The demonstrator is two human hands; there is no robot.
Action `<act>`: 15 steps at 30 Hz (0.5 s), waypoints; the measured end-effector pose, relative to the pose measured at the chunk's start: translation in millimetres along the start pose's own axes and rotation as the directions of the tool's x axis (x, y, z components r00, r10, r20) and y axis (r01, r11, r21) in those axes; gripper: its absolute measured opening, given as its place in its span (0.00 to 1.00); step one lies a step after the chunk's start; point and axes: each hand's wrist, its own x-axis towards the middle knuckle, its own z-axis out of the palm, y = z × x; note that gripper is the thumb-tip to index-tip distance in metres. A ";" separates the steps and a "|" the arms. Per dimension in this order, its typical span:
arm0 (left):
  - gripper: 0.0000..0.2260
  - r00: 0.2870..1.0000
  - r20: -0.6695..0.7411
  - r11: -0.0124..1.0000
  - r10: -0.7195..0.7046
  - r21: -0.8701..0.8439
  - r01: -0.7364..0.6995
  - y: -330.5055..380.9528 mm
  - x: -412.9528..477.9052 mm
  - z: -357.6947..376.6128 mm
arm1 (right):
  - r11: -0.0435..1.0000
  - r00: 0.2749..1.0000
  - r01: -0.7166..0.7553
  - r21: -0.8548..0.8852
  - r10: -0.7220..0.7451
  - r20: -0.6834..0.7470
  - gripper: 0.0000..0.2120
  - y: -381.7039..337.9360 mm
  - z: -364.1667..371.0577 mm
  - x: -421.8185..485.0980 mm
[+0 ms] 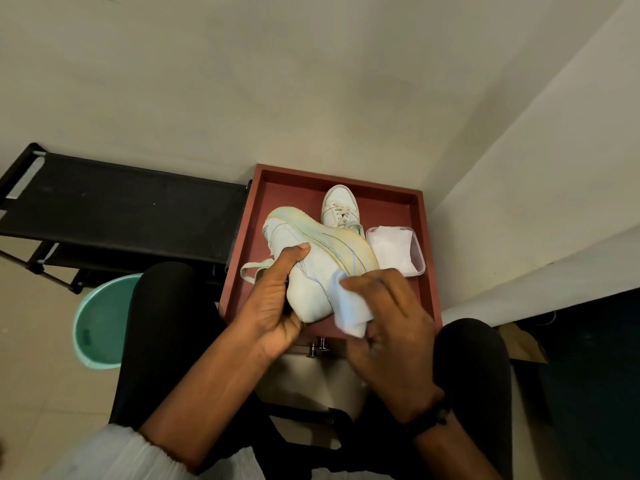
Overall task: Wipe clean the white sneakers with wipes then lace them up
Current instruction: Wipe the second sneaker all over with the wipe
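Note:
My left hand (273,303) grips a white sneaker (311,258) from the left, thumb on its side, and holds it tilted with the yellowed sole turned up and to the right. A loose lace (254,270) hangs from it by my left fingers. My right hand (388,313) holds a white wipe (349,306) against the sneaker's heel end. The second white sneaker (339,206), laced, stands upright further back in the red tray (424,244). A clear box of wipes (396,251) lies in the tray to the right.
The red tray sits on a small cabinet with a metal handle (318,348) between my knees. A black fabric shoe rack (114,209) stands to the left, a teal basin (100,323) on the floor below it. Walls close in behind and right.

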 end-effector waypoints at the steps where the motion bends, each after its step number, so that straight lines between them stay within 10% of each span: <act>1: 0.16 1.000 0.001 1.000 0.012 -0.001 -0.012 -0.2 1.0 -0.4 | 1.000 0.999 -0.025 -0.019 0.024 -0.035 0.17 5.7 -3.5 4.0; 6: 0.16 1.000 -0.005 1.000 0.021 -0.015 -0.021 -2.4 3.6 -2.8 | 0.990 0.986 -0.128 -0.061 0.121 -0.113 0.17 19.5 -10.5 9.9; 15: 0.18 0.999 -0.040 0.998 0.023 0.056 -0.020 -4.7 5.9 -4.1 | 0.993 0.986 0.003 0.119 -0.022 0.163 0.12 -28.4 16.8 -20.9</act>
